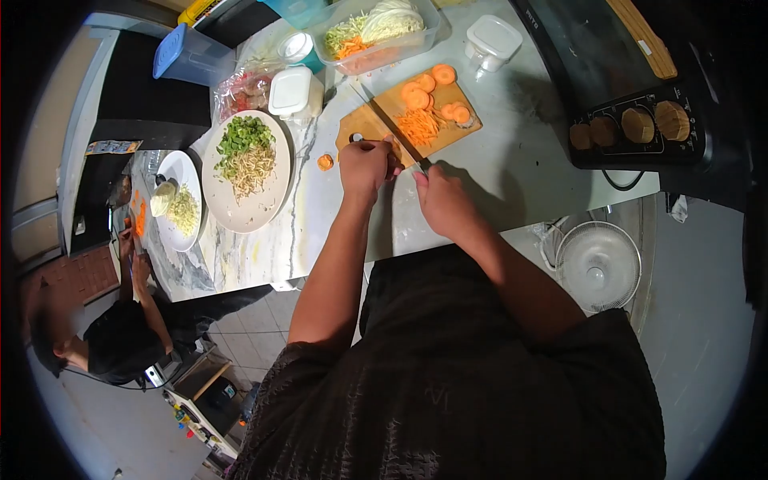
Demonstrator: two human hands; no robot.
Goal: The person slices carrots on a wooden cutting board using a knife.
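My right hand (442, 200) is wrapped round the handle of a knife (392, 126), whose blade lies across the wooden cutting board (360, 122). On the board's near left part, my left hand (370, 166) is closed beside the blade, its fingers bent over something orange that is mostly hidden. Shredded carrot (419, 128) lies right of the blade, with round carrot slices (417, 94) behind it and more at the board's right. A small carrot end (325, 162) sits on the counter left of the board.
A plate of chopped greens and sprouts (272, 186), a smaller white plate (172, 228) and lidded tubs (292, 94) stand left. Behind is a vegetable container (428, 42). An oven (696, 152) and a strainer (596, 300) are right. Another person (124, 340) works far left.
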